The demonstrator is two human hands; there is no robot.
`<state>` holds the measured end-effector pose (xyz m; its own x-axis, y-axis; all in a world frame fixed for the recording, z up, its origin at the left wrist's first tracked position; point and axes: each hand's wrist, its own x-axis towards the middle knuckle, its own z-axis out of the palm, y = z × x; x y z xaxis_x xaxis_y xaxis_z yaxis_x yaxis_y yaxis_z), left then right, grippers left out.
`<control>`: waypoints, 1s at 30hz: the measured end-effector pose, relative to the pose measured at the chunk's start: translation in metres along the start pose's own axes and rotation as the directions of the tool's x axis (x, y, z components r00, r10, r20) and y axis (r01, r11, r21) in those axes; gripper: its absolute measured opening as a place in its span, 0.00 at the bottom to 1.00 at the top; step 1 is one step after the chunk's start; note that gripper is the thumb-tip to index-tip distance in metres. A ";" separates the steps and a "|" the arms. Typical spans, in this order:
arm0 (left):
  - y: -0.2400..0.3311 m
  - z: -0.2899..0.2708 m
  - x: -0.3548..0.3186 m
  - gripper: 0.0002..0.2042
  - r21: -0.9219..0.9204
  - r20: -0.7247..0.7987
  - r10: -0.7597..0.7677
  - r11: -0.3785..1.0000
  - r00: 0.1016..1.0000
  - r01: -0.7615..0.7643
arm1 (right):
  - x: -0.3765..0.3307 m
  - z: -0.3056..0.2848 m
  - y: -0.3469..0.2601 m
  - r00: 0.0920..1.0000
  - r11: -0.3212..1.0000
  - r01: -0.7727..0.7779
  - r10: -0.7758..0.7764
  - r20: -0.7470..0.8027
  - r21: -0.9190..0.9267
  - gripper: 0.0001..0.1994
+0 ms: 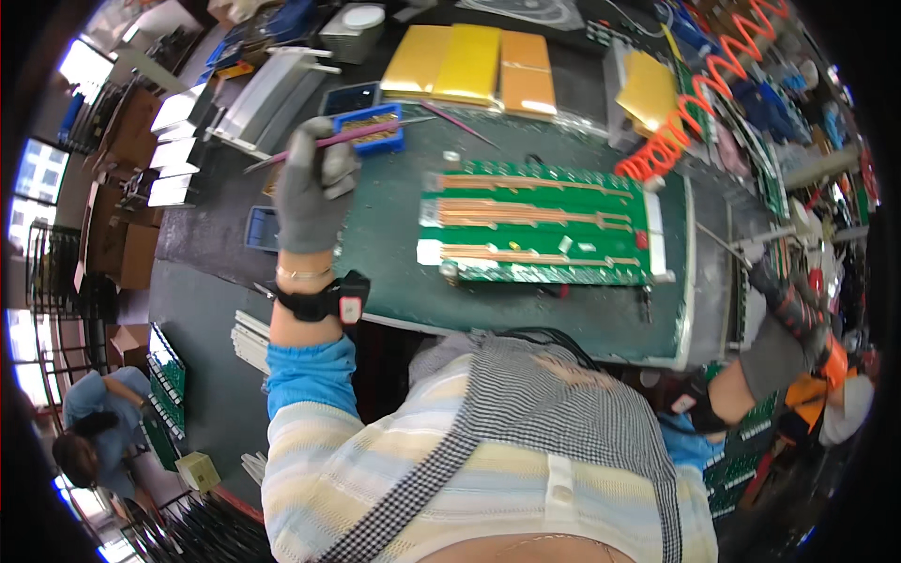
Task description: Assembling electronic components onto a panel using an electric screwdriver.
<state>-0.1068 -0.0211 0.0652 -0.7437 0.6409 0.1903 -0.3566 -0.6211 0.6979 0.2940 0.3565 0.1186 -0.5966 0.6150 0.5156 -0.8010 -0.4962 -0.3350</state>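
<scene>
In my left hand (317, 192), in a grey glove, is a slim pink tool (352, 137) with pointed grey ends; my fingers are closed round its middle. The tool lies across a small blue tray (392, 141) of tiny brass-coloured parts. Far to the right, my gloved right hand (781, 349) closes round a dark and red power screwdriver (781, 293). Its thin shaft points up and left, away from the board. Between the hands rests a large green circuit board (540, 237) with long copper strips. It lies flat on the dark green mat (375, 272), and neither hand touches it.
Yellow packets (466, 64) lie behind the board, near a second pink tool (462, 125). An orange coiled hose (690, 111) hangs at the right. Grey metal profiles (272, 98) and a blue bin (263, 228) stand left. Another person (103, 427) sits at far left.
</scene>
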 end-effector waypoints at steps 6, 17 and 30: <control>-0.064 0.115 -0.081 0.09 0.663 0.135 0.159 0.719 0.978 -0.208 | 0.019 -0.039 0.007 0.938 0.975 0.119 -0.172 -0.300 -0.186 0.19; -0.166 0.175 -0.094 0.03 0.907 0.210 0.106 0.350 0.972 -0.234 | 0.047 -0.065 0.027 0.919 1.000 -0.004 -0.006 -0.394 -0.024 0.19; -0.181 0.214 -0.084 0.04 0.972 0.232 0.134 0.016 0.963 -0.236 | 0.051 -0.098 0.018 0.918 0.996 -0.070 0.088 -0.386 0.060 0.15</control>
<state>0.1419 0.1339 0.0710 -0.6327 0.6393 0.4370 0.7196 0.2768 0.6368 0.2440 0.4387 0.0620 -0.6374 0.7578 0.1396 -0.7529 -0.5739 -0.3222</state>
